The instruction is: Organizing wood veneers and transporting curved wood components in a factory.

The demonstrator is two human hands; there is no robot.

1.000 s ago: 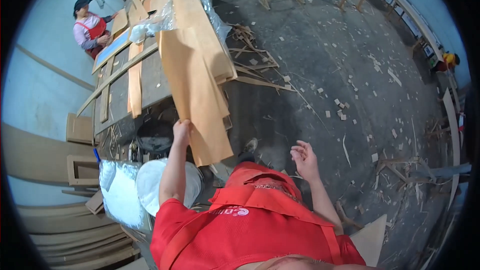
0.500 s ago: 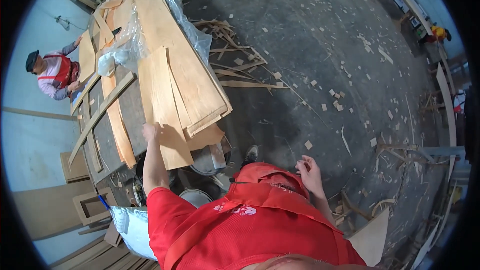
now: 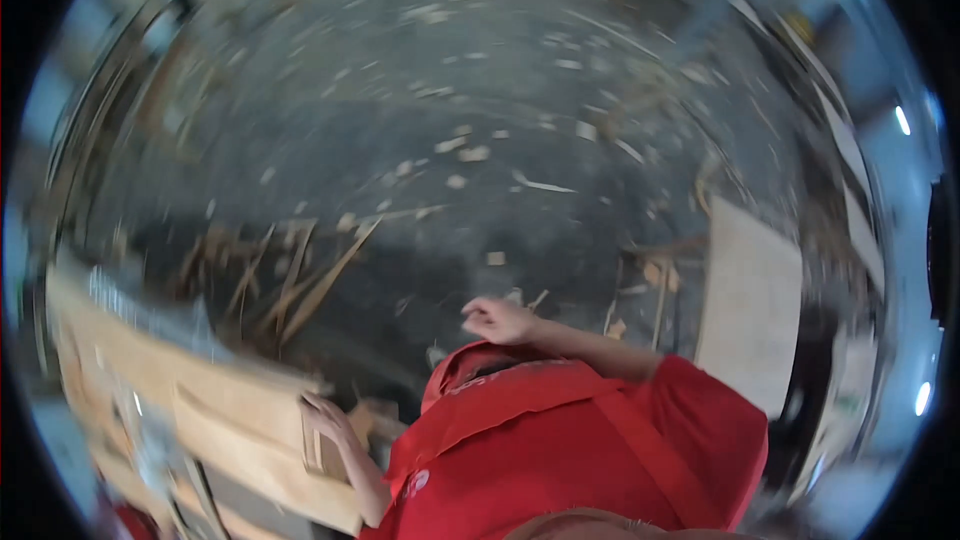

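Note:
Motion blurs the whole view. My left hand [image 3: 330, 420] is at the near end of the long, pale veneer sheets [image 3: 235, 420] stacked on the bench. Its fingers look stretched out over the end of the stack; contact is hard to make out. My right hand [image 3: 500, 322] hovers in front of my red apron [image 3: 510, 410], above the floor. Its fingers are loosely bent and apart, with nothing visible in them.
Thin wood strips [image 3: 310, 285] lie in a heap on the floor beyond the bench. Small wood chips [image 3: 470, 152] are scattered over the dark floor. Clear plastic film [image 3: 150, 315] lies along the bench's far edge. A large pale panel [image 3: 752, 310] stands at the right.
My view and body have swung to the right, so the bench now sits lower left. My left hand has shifted to the stack's end; my right hand has come in front of my apron.

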